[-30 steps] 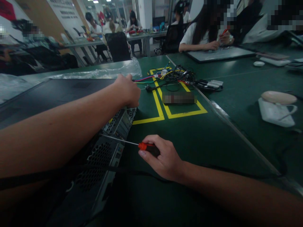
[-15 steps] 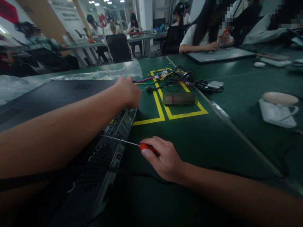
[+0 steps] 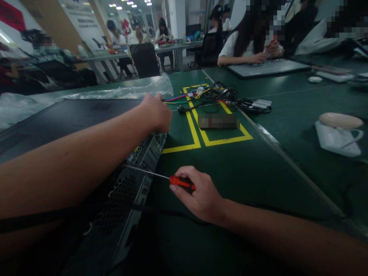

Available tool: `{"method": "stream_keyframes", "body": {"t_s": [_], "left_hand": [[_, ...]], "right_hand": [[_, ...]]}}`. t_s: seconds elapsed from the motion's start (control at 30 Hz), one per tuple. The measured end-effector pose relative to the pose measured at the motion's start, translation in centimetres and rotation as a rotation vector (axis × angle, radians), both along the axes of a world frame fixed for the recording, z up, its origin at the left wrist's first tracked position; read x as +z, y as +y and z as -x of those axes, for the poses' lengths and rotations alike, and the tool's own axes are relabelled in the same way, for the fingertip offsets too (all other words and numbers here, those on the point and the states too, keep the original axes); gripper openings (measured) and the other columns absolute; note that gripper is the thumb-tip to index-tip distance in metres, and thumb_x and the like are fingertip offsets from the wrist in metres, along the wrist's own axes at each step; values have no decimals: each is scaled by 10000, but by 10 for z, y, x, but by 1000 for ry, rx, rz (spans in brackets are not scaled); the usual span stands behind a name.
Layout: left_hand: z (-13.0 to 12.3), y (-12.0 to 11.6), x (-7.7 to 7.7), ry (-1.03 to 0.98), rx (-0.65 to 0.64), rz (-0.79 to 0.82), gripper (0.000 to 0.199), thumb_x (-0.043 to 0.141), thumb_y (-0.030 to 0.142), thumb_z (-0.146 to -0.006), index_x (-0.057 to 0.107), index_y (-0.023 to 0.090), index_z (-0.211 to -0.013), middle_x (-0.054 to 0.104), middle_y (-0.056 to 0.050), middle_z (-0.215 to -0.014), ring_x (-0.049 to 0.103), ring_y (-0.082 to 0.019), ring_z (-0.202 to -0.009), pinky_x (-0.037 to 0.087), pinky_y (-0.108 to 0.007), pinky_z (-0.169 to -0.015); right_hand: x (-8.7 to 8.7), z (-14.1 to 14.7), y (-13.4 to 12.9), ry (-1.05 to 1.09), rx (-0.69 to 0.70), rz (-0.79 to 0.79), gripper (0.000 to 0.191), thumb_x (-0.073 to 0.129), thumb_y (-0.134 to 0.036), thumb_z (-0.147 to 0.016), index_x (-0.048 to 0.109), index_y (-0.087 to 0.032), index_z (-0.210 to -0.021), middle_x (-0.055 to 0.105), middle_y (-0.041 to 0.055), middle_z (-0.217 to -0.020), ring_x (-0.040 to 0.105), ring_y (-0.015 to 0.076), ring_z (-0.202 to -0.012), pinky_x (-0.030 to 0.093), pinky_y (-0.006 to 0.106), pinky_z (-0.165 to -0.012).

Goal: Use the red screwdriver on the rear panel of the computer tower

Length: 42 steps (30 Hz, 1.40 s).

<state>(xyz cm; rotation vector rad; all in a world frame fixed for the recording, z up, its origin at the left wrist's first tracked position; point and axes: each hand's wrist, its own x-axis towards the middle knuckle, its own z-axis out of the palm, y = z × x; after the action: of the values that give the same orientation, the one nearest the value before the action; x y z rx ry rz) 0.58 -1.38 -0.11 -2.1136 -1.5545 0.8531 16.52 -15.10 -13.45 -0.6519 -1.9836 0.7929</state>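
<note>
Centrally, the right hand (image 3: 205, 195) encloses the stiff-looking screwdriver (image 3: 158, 174), best held by its handle (image 3: 179, 181). Above, the left hand (image 3: 157, 114) touches the computer (image 3: 94, 113), openness unclear.

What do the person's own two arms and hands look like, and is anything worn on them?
The left hand and right hand are bare, with no gloves. No sleeve shows on the left forearm or right forearm, and no watch or bracelet is seen at either wrist.
</note>
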Motion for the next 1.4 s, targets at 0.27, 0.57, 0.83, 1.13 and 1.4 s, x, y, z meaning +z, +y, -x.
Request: {"method": "stream_keyframes", "body": {"t_s": [0.27,0.57,0.83,1.13,1.4], "left_hand": [[1,-1,-1,-42,8,2,500,552,429,-841,720,136,-1210,655,-187,-1316,465,-415,-1268,439,-557,-972],[0,-1,0,-62,37,7,498,577,435,-826,720,160,-1216,650,-162,-1328,447,-412,-1280,410,-551,-1000],[1,1,-2,-102,48,-2,480,601,422,-804,728,199,-1210,653,-147,-1336,436,-415,-1286,394,-553,-1010],[0,-2,1,-73,35,-4,479,569,481,-830,728,219,-1200,658,-142,-1320,449,-394,-1270,413,-520,-991],[2,-1,-1,-93,29,-3,470,572,459,-828,737,206,-1188,658,-158,-1309,456,-395,-1252,415,-536,-984]], "right_hand": [[0,0,0,-7,-2,7,157,629,-237,-943,545,-215,-1075,673,18,-898,623,145,-723,506,265,-681],[1,-1,-1,-10,7,20,164,635,-236,-940,548,-212,-1077,672,20,-901,618,143,-714,503,265,-677],[1,-1,-2,-8,5,26,163,638,-237,-939,548,-211,-1073,668,14,-901,621,138,-722,499,261,-688],[2,-1,-1,-20,7,37,165,634,-257,-945,558,-200,-1080,671,22,-901,627,147,-729,488,259,-678],[6,-3,-2,-53,36,41,147,538,-295,-998,613,-185,-1059,688,46,-903,637,164,-765,515,285,-723]]}}
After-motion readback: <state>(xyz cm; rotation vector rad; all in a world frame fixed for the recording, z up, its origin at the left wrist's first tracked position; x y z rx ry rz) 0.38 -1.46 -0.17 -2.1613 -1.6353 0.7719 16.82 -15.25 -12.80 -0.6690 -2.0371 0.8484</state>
